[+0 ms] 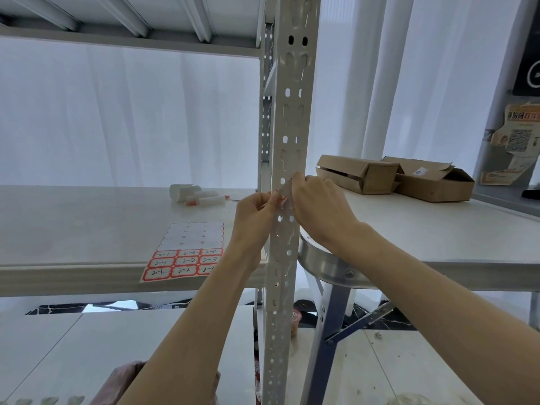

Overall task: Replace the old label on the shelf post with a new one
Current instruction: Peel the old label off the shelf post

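We have a single view, from a wide-angle camera worn on the head. It faces forward, very near the shelf post (287,127), which runs up the middle of the frame. The front edge of the shelf (73,276) crosses below mid-height, with the underside of the upper shelf (117,39) above and the floor (380,361) below.

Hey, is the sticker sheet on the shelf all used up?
No, the sticker sheet has three rows of red-bordered handwritten labels unpeeled at its near end.
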